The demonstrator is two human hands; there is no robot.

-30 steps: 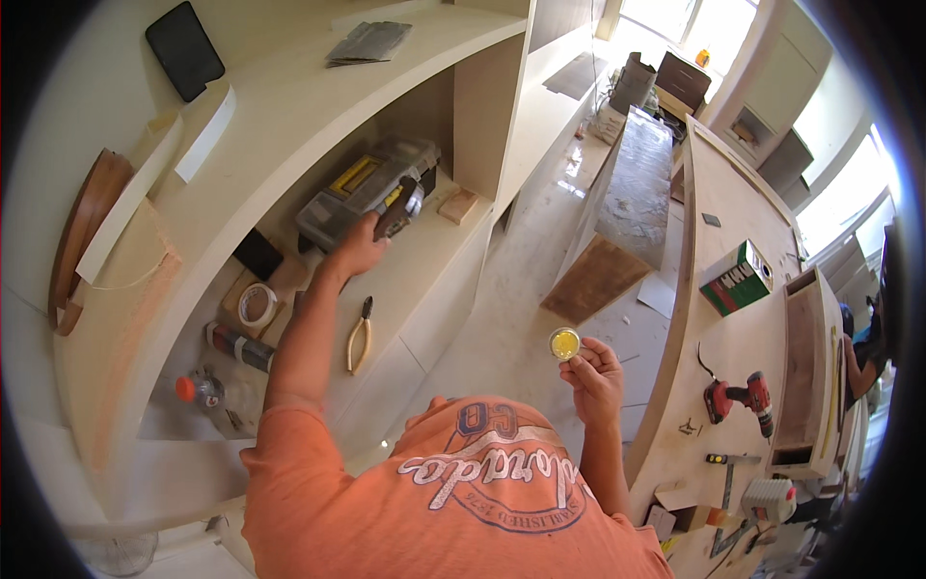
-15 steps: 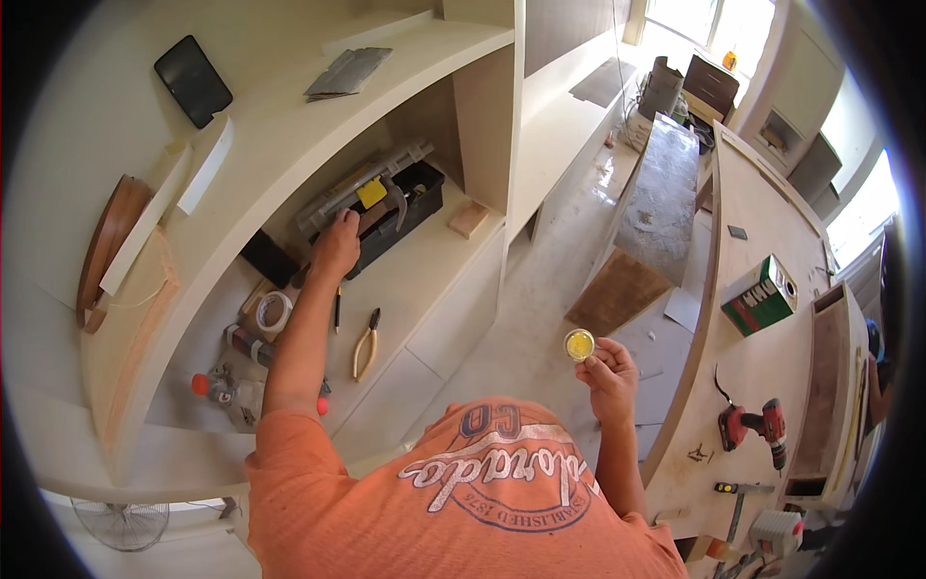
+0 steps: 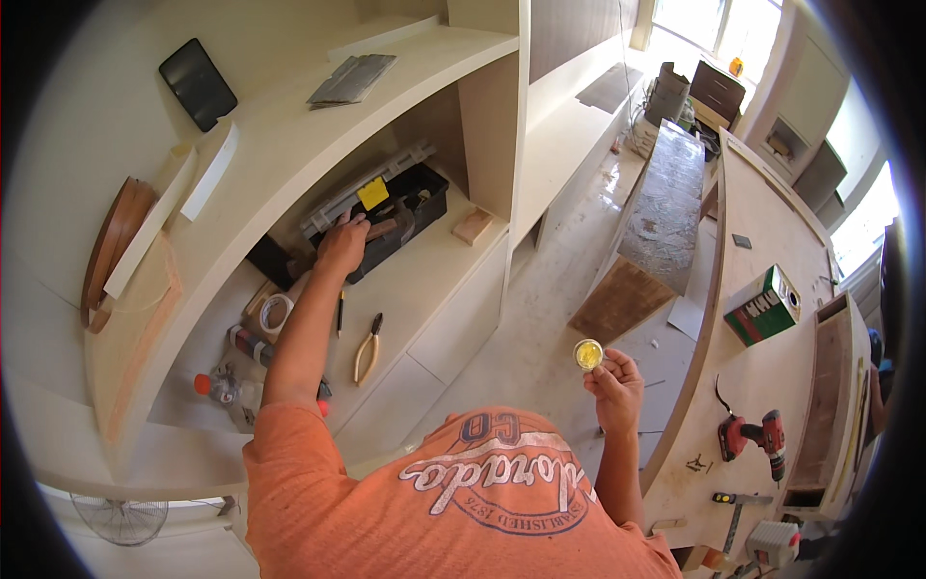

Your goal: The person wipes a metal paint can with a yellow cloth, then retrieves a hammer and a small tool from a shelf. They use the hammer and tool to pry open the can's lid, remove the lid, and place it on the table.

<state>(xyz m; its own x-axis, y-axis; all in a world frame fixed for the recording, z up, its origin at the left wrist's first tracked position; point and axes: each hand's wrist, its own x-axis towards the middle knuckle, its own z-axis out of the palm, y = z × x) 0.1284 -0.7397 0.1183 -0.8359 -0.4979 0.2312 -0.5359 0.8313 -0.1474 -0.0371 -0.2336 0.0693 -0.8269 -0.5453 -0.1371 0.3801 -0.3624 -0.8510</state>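
Observation:
My left hand (image 3: pixel 344 241) reaches into the near side of a dark toolbox (image 3: pixel 439 206) on the shelf. Its fingertips are partly hidden among the contents, beside a brown piece (image 3: pixel 383 230) and a curved grey tool part; whether they grip anything cannot be made out. A yellow item (image 3: pixel 372 192) sits against the raised grey lid (image 3: pixel 333 207). Held up to the right, a small round clear container (image 3: pixel 588 354) with yellow contents is pinched between the thumb and fingers of my right hand (image 3: pixel 615 383).
Pliers (image 3: pixel 367 354), a pencil (image 3: pixel 340 312), a tape roll (image 3: pixel 275 312) and a plastic bottle (image 3: pixel 220 388) lie on the shelf left of a wood block (image 3: pixel 472 227). The right-hand bench carries a green can (image 3: pixel 762 307) and a red drill (image 3: pixel 752 439). Boards (image 3: pixel 666 212) stand between.
The curved grey tool part has sunk lower in the toolbox, and my left hand has shifted slightly. My right hand still holds the round container, now a little lower in the picture.

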